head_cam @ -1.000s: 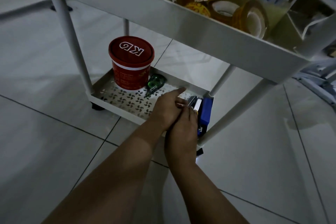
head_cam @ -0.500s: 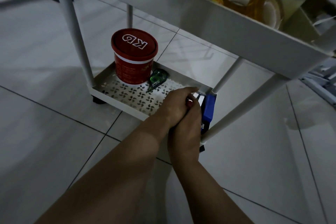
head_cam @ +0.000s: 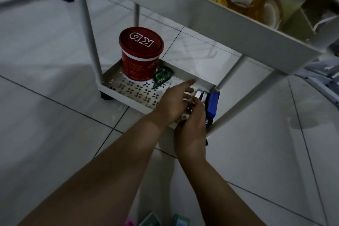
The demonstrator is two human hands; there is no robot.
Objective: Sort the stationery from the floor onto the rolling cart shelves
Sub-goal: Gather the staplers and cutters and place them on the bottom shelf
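Observation:
Both my hands meet over the front right corner of the white cart's bottom shelf [head_cam: 128,90]. My right hand [head_cam: 192,126] curls round a small dark item [head_cam: 189,109] that is mostly hidden. My left hand [head_cam: 174,102] closes on the same item from the left, its index finger stretched out. Just right of the hands, a blue stapler [head_cam: 212,104] and a small white-topped piece [head_cam: 199,94] lie along the shelf's right edge. More stationery lies on the floor at the bottom edge: a pink piece [head_cam: 129,223] and two green boxes [head_cam: 150,220].
A red tub with a KG lid [head_cam: 141,46] stands at the shelf's back left, a green correction tape [head_cam: 162,76] beside it. The upper shelf [head_cam: 201,16] overhangs, holding several tape rolls [head_cam: 269,9]. White cart legs [head_cam: 89,33] flank the shelf. Tiled floor surrounds it.
My hands stay together at the shelf's right corner. The left index finger has stretched out, and more of the white-topped piece shows beside the blue stapler.

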